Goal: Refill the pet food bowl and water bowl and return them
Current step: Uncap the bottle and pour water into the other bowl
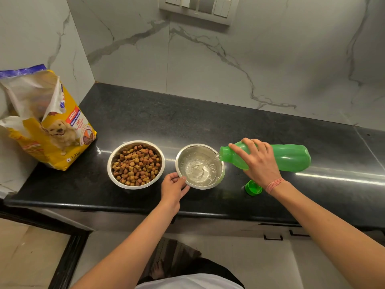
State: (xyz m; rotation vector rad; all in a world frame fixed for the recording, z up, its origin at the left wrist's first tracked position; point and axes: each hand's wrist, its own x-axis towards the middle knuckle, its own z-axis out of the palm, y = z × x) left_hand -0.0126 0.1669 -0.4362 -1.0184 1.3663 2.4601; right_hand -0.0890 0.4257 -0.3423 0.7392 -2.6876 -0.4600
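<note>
Two steel bowls stand side by side on the black counter [208,119]. The food bowl [136,164] on the left is full of brown kibble. The water bowl [200,166] on the right holds splashing water. My right hand [257,161] grips a green bottle [289,157] tipped on its side, and water streams from its mouth over the bowl's right rim. My left hand [174,187] holds the water bowl's near-left rim with thumb and fingers.
An open yellow dog food bag [48,124] stands at the counter's left end by the wall. The green bottle cap [253,187] lies on the counter under my right wrist. Marble walls rise behind, with a switch panel [198,8] above.
</note>
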